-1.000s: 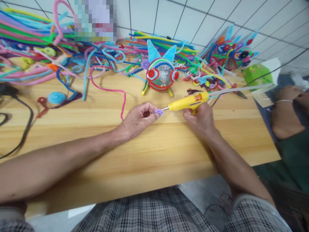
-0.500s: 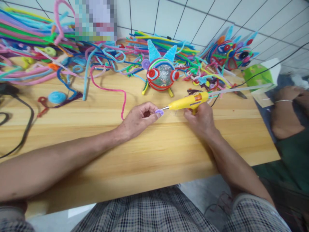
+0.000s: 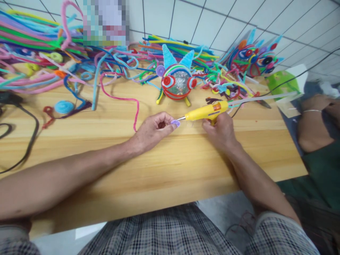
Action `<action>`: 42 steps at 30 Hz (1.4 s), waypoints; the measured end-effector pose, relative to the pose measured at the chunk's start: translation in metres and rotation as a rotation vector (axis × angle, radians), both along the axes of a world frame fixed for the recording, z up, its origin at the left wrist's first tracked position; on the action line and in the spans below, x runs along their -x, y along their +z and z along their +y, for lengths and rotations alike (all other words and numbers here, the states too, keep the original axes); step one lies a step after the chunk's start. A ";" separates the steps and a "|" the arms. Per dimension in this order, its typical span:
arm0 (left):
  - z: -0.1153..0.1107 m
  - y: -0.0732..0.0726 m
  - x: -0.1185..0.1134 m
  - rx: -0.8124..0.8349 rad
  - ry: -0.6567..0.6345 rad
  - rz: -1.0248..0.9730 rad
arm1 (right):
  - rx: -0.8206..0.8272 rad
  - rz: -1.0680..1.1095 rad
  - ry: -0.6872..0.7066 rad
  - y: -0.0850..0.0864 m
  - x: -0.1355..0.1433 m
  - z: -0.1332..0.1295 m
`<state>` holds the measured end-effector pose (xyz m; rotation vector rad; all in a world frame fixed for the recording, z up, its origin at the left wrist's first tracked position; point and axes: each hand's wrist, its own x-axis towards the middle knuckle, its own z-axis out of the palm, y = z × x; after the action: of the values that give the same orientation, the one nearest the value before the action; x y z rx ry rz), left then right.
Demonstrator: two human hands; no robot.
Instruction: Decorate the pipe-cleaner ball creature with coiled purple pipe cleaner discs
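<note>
Between thumb and fingertips, my left hand [image 3: 156, 129] pinches a small purple pipe-cleaner coil [image 3: 175, 123]. My right hand [image 3: 221, 129] is wrapped round the handle of a yellow hot glue gun [image 3: 205, 111], a clear glue stick [image 3: 262, 98] sticking out of its back end. The gun's metal nozzle meets the coil or sits right at it. Just beyond both hands stands a round pipe-cleaner figure [image 3: 177, 83] with blue pointed ears, red ring eyes, yellow feet and a purple coil at one side.
Loose pipe cleaners [image 3: 32, 32] are heaped along the wall side. A blue coil [image 3: 63, 107] lies to the left, near a black cable [image 3: 33, 131]. Two finished-looking figures [image 3: 255, 60] stand at the back right. Another person's arm [image 3: 313, 124] is at the right edge.
</note>
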<state>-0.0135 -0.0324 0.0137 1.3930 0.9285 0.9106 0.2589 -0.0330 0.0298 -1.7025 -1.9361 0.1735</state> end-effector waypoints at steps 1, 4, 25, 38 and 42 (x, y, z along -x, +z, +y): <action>0.000 0.000 0.000 0.002 0.000 0.000 | 0.002 0.001 0.000 0.000 0.000 0.000; 0.000 0.001 0.000 -0.001 -0.003 -0.005 | -0.005 0.001 0.002 0.001 0.000 -0.001; 0.001 0.003 -0.001 -0.008 -0.006 -0.038 | -0.062 0.019 0.034 0.001 -0.001 -0.001; 0.001 0.003 -0.002 0.012 0.007 -0.047 | -0.017 0.020 0.033 0.003 -0.002 -0.001; 0.001 0.005 -0.001 0.032 0.010 -0.054 | -0.012 0.013 0.033 0.004 -0.001 -0.001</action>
<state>-0.0121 -0.0315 0.0187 1.3319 0.9060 0.9329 0.2600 -0.0343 0.0341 -1.6587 -1.9527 0.1852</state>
